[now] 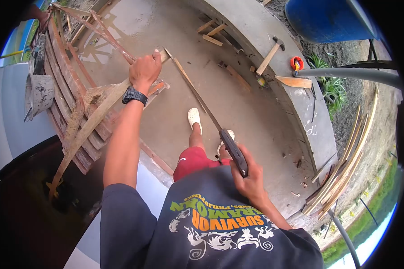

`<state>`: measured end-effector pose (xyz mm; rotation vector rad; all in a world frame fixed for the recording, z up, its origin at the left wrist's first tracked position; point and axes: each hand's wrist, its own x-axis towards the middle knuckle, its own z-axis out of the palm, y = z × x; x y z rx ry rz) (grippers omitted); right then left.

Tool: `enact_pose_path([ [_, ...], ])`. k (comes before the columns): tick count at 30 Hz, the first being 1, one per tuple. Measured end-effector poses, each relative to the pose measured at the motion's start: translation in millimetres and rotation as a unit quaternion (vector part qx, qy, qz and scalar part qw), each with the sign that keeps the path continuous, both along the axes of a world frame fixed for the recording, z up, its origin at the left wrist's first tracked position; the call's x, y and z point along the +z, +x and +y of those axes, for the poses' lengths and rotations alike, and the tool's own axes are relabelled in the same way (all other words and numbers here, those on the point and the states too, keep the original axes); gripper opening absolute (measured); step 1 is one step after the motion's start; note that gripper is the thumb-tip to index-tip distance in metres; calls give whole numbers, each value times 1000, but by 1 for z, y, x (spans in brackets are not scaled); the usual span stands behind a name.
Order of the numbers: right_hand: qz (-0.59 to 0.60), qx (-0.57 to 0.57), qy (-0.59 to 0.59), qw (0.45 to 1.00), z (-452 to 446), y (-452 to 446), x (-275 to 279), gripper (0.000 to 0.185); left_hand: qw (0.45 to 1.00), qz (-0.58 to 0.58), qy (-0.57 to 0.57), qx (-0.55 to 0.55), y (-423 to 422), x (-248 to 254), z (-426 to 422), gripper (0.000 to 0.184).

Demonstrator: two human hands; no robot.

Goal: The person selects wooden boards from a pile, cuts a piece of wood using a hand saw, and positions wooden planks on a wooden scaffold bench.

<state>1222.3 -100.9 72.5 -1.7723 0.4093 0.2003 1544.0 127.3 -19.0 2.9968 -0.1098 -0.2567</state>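
Wet concrete floor (pixel 251 119) spreads beneath; left hand (pixel 144 71) grasps a wooden strip (pixel 98 116), right hand (pixel 252 177) a saw (pixel 231 147).

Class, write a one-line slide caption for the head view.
Left hand grips a wood strip; right hand holds a saw.

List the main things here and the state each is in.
Handsaw: gripped by its handle in right hand
Wooden board: gripped near one end by left hand
Hammer: lying on concrete ledge
Grey bucket: smeared
Wristwatch: strapped on left wrist
Wood strips: lying in a pile
White clogs: worn on feet
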Motion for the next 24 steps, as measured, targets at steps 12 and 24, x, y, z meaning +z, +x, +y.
enact_pose_path([
  [12,15,19,-2,1000,1,0,-2,59,1000,-14,5,0,3,1,0,67],
  [24,-102,6,-49,994,19,57,-30,50,999,-23,27,0,13,-7,6,66],
])
